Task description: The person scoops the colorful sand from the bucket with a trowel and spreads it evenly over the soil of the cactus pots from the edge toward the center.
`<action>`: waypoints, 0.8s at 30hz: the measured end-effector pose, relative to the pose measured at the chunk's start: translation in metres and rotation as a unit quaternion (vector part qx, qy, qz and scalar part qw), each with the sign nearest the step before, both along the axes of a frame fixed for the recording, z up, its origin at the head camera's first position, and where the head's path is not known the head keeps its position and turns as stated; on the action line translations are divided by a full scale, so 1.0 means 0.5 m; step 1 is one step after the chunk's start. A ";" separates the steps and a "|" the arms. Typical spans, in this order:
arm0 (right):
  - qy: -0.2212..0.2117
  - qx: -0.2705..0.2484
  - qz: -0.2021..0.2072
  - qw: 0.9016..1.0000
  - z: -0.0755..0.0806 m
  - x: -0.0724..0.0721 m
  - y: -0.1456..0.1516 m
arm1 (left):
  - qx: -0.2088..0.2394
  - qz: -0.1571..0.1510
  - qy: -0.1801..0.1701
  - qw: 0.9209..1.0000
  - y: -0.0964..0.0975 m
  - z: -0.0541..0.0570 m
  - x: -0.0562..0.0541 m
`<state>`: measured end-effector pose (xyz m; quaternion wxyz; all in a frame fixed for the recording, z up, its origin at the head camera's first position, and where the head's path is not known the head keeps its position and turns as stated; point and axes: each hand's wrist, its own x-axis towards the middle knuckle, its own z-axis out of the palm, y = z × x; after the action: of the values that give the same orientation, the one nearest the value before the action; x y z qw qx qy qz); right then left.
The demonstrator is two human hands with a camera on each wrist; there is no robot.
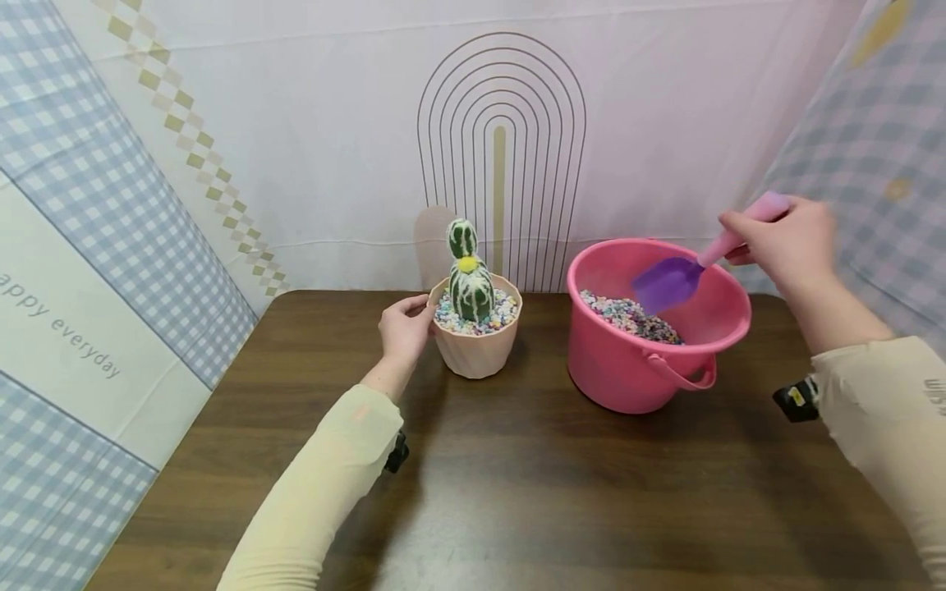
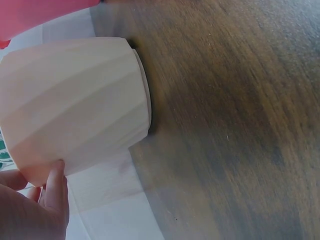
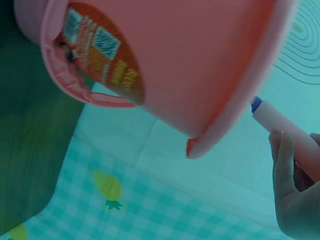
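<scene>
In the head view, a beige flowerpot [image 1: 476, 353] stands on the table, filled with small coloured pebbles [image 1: 504, 310] around a green and white cactus [image 1: 471, 295] with a yellow flower. My left hand [image 1: 405, 330] holds the pot's left rim; in the left wrist view its fingertips [image 2: 57, 172] lie on the ribbed outer wall. To the right, a pink bucket [image 1: 621, 377] contains more pebbles [image 1: 628, 318]. My right hand [image 1: 794, 242] grips the pink handle of a toy shovel [image 1: 668, 283], whose purple blade is inside the bucket, above or against the pebbles; I cannot tell which.
The dark wooden table [image 1: 532, 492] ends at a white cloth backdrop [image 1: 332, 148] printed with arches. Checked cloth hangs on the left and right. The bucket's carrying handle [image 1: 683, 376] hangs down at its front, and a label [image 3: 107, 55] shows on its side.
</scene>
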<state>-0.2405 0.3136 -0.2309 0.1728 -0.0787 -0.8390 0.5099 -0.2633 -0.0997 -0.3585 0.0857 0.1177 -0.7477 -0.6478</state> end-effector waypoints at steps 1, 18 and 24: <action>-0.005 0.029 0.000 1.000 -0.006 -0.002 0.001 | 0.000 0.001 0.000 1.000 0.000 0.000 0.000; -0.071 0.258 0.008 0.964 -0.057 -0.033 0.031 | 0.004 0.002 0.004 1.000 0.001 -0.004 -0.004; -0.046 0.282 0.065 0.956 -0.065 -0.042 0.047 | 0.007 0.002 0.003 1.000 0.000 -0.001 -0.001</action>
<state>-0.2614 0.3369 -0.2635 0.1155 0.0049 -0.9591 0.2582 -0.2636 -0.0997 -0.3590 0.0888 0.1176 -0.7428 -0.6531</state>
